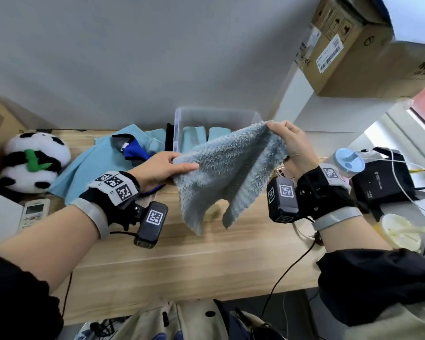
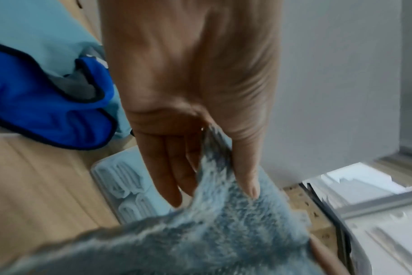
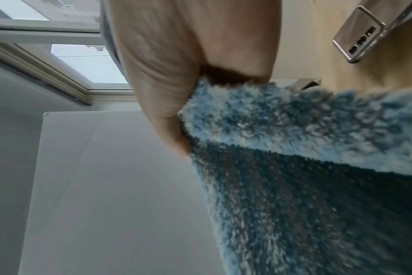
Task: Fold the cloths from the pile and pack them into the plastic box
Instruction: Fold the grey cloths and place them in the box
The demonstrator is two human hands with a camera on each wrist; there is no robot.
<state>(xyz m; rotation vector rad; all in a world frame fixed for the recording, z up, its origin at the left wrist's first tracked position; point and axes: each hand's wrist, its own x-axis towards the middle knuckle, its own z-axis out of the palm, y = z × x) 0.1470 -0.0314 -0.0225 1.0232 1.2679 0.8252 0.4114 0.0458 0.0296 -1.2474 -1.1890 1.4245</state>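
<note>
A fluffy grey-blue cloth (image 1: 226, 173) hangs in the air above the wooden table (image 1: 182, 261), stretched between both hands. My left hand (image 1: 162, 168) pinches its left corner between thumb and fingers (image 2: 245, 167). My right hand (image 1: 287, 141) pinches the far right corner (image 3: 183, 130), held higher. The cloth (image 2: 223, 232) sags in a fold down its middle. Behind it stands the clear plastic box (image 1: 216, 116) with folded light-blue cloths (image 1: 194, 138) inside. The pile (image 1: 113, 158) of light-blue and blue cloths lies left of the box.
A panda plush (image 1: 32, 163) and a remote (image 1: 33, 213) lie at the left. A phone (image 3: 365, 33), a lidded cup (image 1: 349, 163), a black device (image 1: 383, 177) with cables and a plastic tub (image 1: 400, 231) crowd the right. Cardboard boxes (image 1: 349, 45) sit on a shelf.
</note>
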